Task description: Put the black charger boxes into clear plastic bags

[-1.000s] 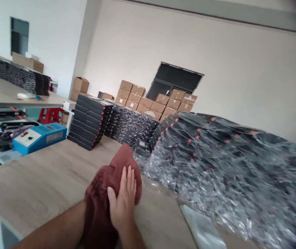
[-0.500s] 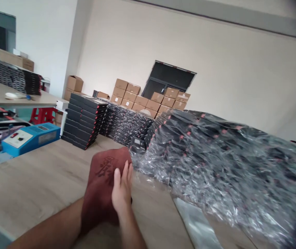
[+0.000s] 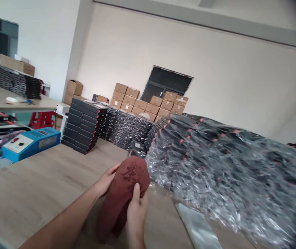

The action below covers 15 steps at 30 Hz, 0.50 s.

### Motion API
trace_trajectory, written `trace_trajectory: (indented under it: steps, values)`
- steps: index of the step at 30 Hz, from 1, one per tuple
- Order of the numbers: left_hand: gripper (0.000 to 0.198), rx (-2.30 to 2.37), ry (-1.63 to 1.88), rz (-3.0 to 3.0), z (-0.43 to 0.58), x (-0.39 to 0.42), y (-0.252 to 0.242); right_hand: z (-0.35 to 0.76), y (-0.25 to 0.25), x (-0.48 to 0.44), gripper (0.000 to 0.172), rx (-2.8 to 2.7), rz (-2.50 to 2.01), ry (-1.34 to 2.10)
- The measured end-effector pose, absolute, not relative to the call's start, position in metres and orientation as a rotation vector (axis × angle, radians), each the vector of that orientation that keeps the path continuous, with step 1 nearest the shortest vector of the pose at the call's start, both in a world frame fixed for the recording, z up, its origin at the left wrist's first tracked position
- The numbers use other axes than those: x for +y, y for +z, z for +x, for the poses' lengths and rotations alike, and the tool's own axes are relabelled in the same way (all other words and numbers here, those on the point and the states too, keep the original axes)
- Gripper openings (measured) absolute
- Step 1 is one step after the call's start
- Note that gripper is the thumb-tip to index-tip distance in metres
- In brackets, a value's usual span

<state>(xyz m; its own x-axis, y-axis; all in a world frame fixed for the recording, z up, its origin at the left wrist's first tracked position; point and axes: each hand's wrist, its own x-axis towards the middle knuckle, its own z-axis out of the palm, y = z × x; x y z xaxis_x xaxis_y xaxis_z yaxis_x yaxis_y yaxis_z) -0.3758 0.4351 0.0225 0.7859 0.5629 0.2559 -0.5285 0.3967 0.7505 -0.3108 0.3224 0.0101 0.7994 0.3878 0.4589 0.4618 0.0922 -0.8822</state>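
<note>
A reddish-brown, suede-like cloth piece [image 3: 116, 204] with a dark floral pattern is held up above the wooden table, bent over at its rounded upper end. My left hand [image 3: 107, 181] grips its left edge, most of the fingers hidden behind the cloth. On the other side my right hand [image 3: 137, 207] is closed on the cloth, its thumb lying on the front below the pattern. Whether anything is inside the cloth I cannot tell.
Plastic-wrapped black boxes [image 3: 215, 166] are heaped along the right. A stack of black boxes [image 3: 82, 126] stands at the table's far side. On the left is a blue machine [image 3: 31, 143]. Flat clear plastic bags [image 3: 197, 224] lie on the wooden table [image 3: 46, 183].
The cloth has moved right and its upper end now bends over. My left hand, earlier hidden behind it, shows at its left edge. My right hand's flat fingers have curled around it.
</note>
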Motion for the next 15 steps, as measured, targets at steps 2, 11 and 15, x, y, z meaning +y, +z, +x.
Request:
trace_trajectory:
  steps: [2, 11, 15]
  values:
    - [0.045, 0.070, 0.847, 1.098, -0.374, 0.433, 0.028, -0.305, 0.016, 0.318, 0.057, -0.692, -1.568, -0.172]
    - [0.035, 0.232, 1.052, 1.327, -0.374, 0.416, 0.024, -0.282, -0.001, 0.325, 0.063, -0.520, -1.680, -0.178]
    - [0.045, 0.161, 0.832, 1.063, -0.372, 0.405, 0.023, -0.304, -0.007, 0.334, 0.066, -0.695, -1.688, -0.133]
